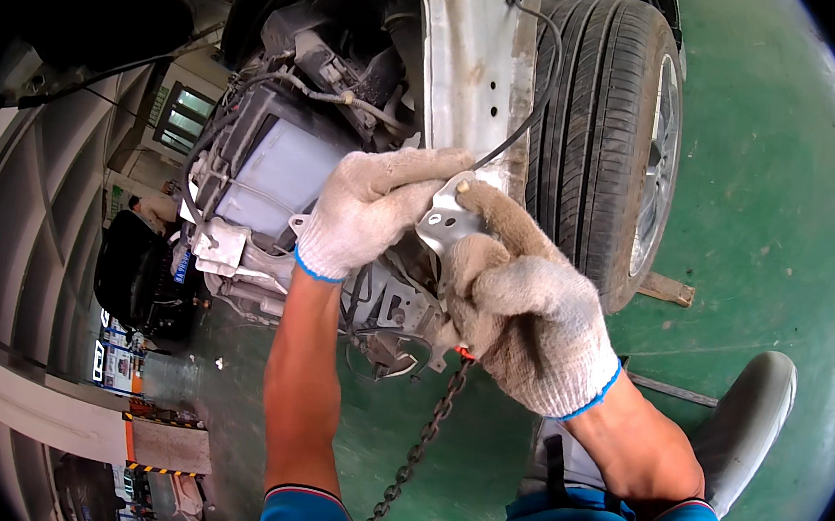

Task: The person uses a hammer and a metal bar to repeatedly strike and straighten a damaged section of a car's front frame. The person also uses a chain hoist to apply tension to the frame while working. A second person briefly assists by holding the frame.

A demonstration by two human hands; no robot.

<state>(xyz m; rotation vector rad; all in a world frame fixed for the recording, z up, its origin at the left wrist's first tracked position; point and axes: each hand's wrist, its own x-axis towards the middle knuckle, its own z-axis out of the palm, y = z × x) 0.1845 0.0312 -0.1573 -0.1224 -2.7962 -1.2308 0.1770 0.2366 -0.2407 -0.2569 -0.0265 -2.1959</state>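
Observation:
Both my hands wear off-white knit gloves with blue cuffs, and both are at a small silver metal bracket (451,226) with holes at the front end of a car's body. My left hand (372,206) closes on the bracket's left and upper edge between thumb and fingers. From the right, my right hand (542,323) reaches in with its index finger laid along the bracket's top and its other fingers curled at the lower edge. What may lie inside those curled fingers is hidden. Just below hangs a dark chain (416,453), with a red piece (465,354) at its upper end.
A tyre (590,137) stands right of the bracket, with a wood block (667,290) beside it. A black cable (554,73) loops above my hands. Left are a pale battery-like box (280,177) and engine parts. My shoe (760,414) stands on the green floor (756,193).

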